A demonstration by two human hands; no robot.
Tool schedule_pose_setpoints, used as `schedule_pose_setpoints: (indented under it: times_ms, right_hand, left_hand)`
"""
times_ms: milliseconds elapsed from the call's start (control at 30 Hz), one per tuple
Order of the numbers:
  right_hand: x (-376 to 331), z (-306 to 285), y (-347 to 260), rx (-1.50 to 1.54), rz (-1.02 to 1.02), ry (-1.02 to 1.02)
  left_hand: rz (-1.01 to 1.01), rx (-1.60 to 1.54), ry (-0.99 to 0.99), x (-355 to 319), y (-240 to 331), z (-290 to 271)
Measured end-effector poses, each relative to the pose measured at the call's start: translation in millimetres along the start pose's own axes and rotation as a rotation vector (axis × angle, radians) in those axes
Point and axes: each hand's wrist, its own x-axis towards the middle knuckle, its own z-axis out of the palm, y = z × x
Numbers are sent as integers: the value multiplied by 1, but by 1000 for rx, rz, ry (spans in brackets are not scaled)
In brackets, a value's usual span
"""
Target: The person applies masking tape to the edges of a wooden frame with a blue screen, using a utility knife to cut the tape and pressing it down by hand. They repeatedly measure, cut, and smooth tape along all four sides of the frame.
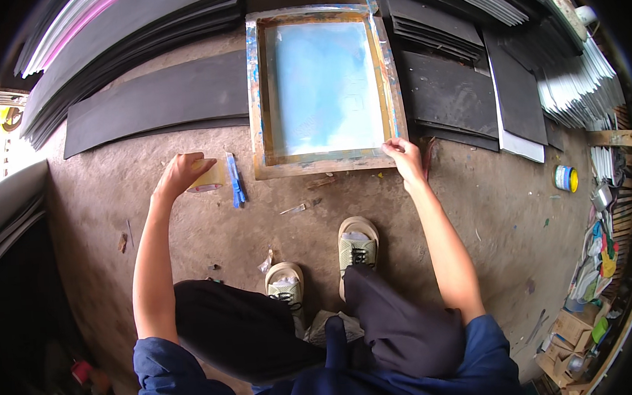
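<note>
A screen printing frame [257, 129] of paint-stained wood lies on the floor ahead of me, its mesh [324, 88] pale blue and white. My right hand [405, 159] is at the near right corner of this frame, thumb and fingers pinched together; what they hold, if anything, is too small to make out. Left of the frame, my left hand [178, 175] has its fingers closed over a roll of yellowish tape [206, 178], partly hidden by the hand. Between that roll and the frame lies a blue utility knife [236, 182].
Dark flat sheets [158, 98] are stacked on the left, and more black sheets [449, 95] on the right. A blue and yellow tub [566, 178] stands at the right. Small scraps [295, 209] litter the concrete floor near my shoes [356, 246]. Cluttered boxes [574, 330] line the right edge.
</note>
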Motion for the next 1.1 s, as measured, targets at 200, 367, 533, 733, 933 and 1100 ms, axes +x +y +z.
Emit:
schedule_pose_setpoints:
  times_ms: [200, 367, 533, 733, 933, 1100]
  right_hand:
    - [8, -27, 8, -334, -107, 90]
    - [-12, -14, -13, -443, -105, 148]
    - [-6, -17, 5, -628, -273, 320]
    - [-12, -13, 3, -714, -201, 349]
    - [-18, -12, -6, -936, -117, 461]
    - [-4, -22, 21, -871, -186, 429]
  left_hand:
    - [21, -20, -105, 14, 30, 8]
    - [15, 16, -175, 12, 27, 15]
    - [37, 35, -175, 16, 31, 27]
    - [38, 92, -161, 17, 32, 34]
    - [16, 180, -252, 16, 31, 37]
    - [57, 197, -283, 21, 21, 55]
